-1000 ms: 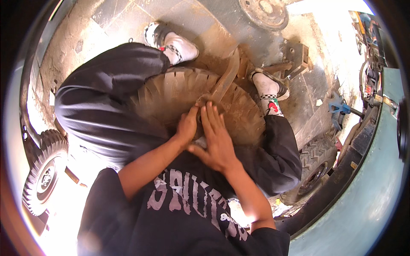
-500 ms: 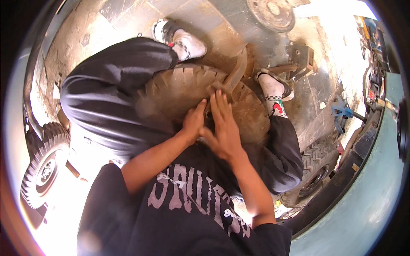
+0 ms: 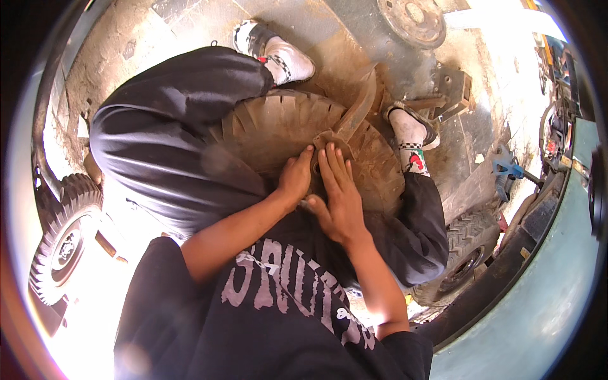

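Note:
A rusty curved metal arm with a flat plate at its near end stands over a worn tyre between my legs. My left hand is closed at the left side of a dark part with a round opening just below the plate, one digit laid straight along its edge; the other fingers are mostly hidden. My right hand lies flat across the right side of that part, fingers stretched toward the plate and thumb apart. The part's lower end is hidden by my hands and lap.
A rusty round disc lies on the floor at the far right, with a metal block nearer. Wheels flank me: one at left, one at lower right. A blue tool leans beside a pale green panel.
My right hand has slid slightly back toward me and right, uncovering more of the plate. My left hand has shifted a little right. The whole view has moved slightly.

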The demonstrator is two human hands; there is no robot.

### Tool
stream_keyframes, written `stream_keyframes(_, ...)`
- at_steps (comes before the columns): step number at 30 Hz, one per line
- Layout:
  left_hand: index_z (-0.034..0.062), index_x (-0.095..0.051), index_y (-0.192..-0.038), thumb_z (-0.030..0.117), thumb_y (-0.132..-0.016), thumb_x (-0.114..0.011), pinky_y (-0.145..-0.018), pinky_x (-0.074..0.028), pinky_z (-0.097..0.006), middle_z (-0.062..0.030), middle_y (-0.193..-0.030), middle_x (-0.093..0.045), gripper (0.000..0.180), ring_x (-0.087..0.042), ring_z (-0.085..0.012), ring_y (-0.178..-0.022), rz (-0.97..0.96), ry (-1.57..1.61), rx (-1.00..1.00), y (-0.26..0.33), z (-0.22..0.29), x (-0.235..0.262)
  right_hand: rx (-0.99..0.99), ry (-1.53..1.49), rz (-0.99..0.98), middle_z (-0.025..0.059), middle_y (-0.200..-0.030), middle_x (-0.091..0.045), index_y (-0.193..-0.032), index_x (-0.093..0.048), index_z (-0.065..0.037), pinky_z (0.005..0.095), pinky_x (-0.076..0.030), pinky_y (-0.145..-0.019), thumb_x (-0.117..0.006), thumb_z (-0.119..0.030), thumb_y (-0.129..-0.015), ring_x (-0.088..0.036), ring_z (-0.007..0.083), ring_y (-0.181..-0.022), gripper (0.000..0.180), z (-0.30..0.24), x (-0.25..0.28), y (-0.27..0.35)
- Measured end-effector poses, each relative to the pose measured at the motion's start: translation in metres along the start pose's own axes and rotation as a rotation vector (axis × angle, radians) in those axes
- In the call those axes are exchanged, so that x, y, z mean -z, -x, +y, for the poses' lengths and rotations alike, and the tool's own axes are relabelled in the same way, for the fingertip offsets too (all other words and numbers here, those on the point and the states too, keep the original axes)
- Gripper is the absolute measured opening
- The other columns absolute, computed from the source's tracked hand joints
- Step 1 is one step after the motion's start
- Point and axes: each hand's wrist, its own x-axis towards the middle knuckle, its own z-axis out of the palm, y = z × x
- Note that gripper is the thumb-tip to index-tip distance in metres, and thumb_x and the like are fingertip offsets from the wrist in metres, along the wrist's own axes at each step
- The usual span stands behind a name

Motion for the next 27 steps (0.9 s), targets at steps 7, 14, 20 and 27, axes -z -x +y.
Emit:
stream_keyframes(7,-0.01,-0.074,-0.114,0.059,-0.11,-0.043,-0.102,-0.047,-0.047,-0.0341,-0.111,-0.074,0.075,-0.068,-0.0446,-0.113,0.044,-0.081,0.033,-0.004,-0.006,-0.001,-0.111,0.298,0.171,0.0267,-0.169,-0.038,-0.163,-0.04,0.003,0.0583,-0.022,-0.13,-0.059,-0.046,-0.107,-0.03,0.0465,-0.159,0.076,0.039,-0.003,-0.088)
stream_keyframes(14,-0.0089,-0.075,-0.113,0.06,-0.109,-0.045,-0.103,-0.047,-0.048,-0.0354,-0.113,-0.073,0.075,-0.067,-0.0482,-0.115,0.041,-0.104,-0.11,-0.014,-0.025,0.003,-0.032,0.063,0.05,0.0237,-0.172,-0.035,-0.165,-0.04,0.0,0.0559,-0.018,-0.132,-0.047,-0.045,-0.112,-0.026,0.0448,-0.162,0.07,-0.004,-0.004,-0.019)
stream_keyframes(20,-0.01,-0.074,-0.113,0.06,-0.109,-0.044,-0.1,-0.049,-0.047,-0.0321,-0.107,-0.075,0.076,-0.07,-0.0431,-0.108,-0.009,-0.031,0.053,0.006,0.009,0.001,-0.122,0.165,0.193,0.0252,-0.169,-0.04,-0.162,-0.045,-0.001,0.059,-0.024,-0.129,-0.05,-0.038,-0.112,-0.032,0.0473,-0.158,0.062,0.036,0.002,-0.07)
stream_keyframes(27,-0.0114,-0.072,-0.122,0.064,-0.109,-0.042,-0.107,-0.046,-0.046,-0.0336,-0.128,-0.071,0.082,-0.064,-0.0458,-0.126,0.072,-0.129,0.013,0.001,0.003,-0.004,-0.109,0.084,0.187,0.0248,-0.171,-0.036,-0.163,-0.043,-0.003,0.054,-0.024,-0.131,-0.045,-0.035,-0.114,-0.029,0.0476,-0.16,0.059,0.01,-0.019,-0.04)
